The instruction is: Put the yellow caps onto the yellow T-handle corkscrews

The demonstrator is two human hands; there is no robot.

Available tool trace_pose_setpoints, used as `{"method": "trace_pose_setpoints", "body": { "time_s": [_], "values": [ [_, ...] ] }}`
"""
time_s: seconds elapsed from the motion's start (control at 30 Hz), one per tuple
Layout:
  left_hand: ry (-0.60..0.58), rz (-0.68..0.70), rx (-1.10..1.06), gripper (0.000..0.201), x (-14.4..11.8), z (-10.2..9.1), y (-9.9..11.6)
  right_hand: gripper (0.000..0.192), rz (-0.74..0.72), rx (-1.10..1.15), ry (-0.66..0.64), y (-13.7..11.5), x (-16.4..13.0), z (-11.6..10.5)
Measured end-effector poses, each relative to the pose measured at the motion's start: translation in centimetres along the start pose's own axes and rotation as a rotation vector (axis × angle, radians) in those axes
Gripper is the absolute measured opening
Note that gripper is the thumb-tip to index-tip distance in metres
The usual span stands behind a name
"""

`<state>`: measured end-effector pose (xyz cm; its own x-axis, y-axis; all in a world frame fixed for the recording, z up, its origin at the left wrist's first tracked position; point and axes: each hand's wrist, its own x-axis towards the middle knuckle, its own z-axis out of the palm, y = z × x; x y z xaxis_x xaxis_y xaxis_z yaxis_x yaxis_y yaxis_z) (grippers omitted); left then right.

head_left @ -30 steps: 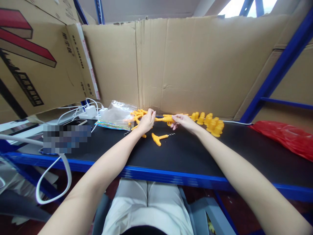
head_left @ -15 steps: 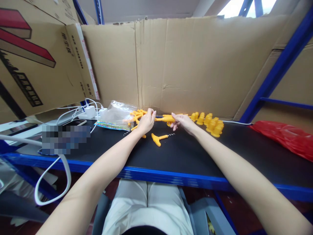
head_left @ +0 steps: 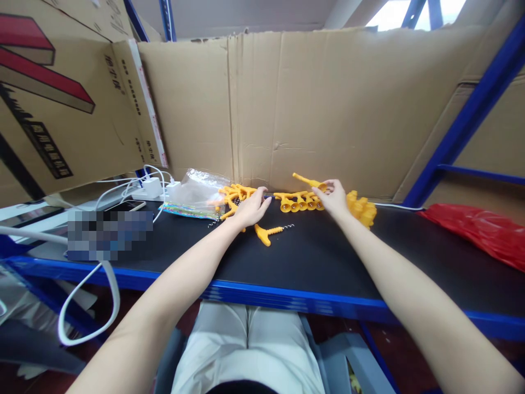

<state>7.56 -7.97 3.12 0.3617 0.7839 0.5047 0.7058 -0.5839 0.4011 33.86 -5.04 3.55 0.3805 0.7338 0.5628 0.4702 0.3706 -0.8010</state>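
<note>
At the desk's far edge, hard against the cardboard wall point(head_left: 328, 109), the right hand point(head_left: 334, 198) pinches one yellow plastic piece point(head_left: 308, 181) by its end, its slim stem angled up and away to the left, clear of the desk point(head_left: 328, 257). Directly below the lifted piece lies a row of yellow pieces point(head_left: 299, 202) with their round mouths facing the near edge; the hand's fingers hang just over that row. The left hand point(head_left: 251, 208) lies open and flat, clasping nothing, its fingertips point(head_left: 266, 200) pointing toward the row and its heel resting beside a tangle of yellow handles point(head_left: 233, 193). A single yellow corkscrew point(head_left: 268, 232) lies just nearer the front edge, between the two wrists. To the right hand's right sits a heap of yellow caps point(head_left: 361, 207); toward the left end lie a clear plastic bag point(head_left: 197, 191) and a white charger with cables point(head_left: 151, 186), and toward the right end a red bag point(head_left: 476, 230).

The pinch looks light and far out on the piece, so it could well swing or drop onto the row. A wrist moving low could likely sweep the corkscrew toward the front edge or scatter the caps.
</note>
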Motion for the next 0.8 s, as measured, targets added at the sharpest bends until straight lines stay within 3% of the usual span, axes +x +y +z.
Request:
{"method": "trace_pose_setpoints", "body": {
  "time_s": [0.13,0.3,0.67,0.8],
  "values": [
    [-0.055,0.097,0.025,0.037,0.0,0.2,0.3,0.030,-0.264,-0.549,-0.087,1.4,-0.7,-0.2],
    [-0.229,0.310,0.097,0.040,0.0,1.0,0.8,0.029,-0.403,-0.857,-0.243,1.6,-1.8,1.1],
    [-0.529,0.193,0.290,0.053,2.2,2.1,1.4,0.048,-0.386,-0.860,-0.404,2.5,-2.0,1.6],
    [-0.560,0.174,0.332,0.055,3.1,2.2,2.0,0.060,-0.381,-0.869,-0.465,2.2,-2.4,1.8]
  ]
}}
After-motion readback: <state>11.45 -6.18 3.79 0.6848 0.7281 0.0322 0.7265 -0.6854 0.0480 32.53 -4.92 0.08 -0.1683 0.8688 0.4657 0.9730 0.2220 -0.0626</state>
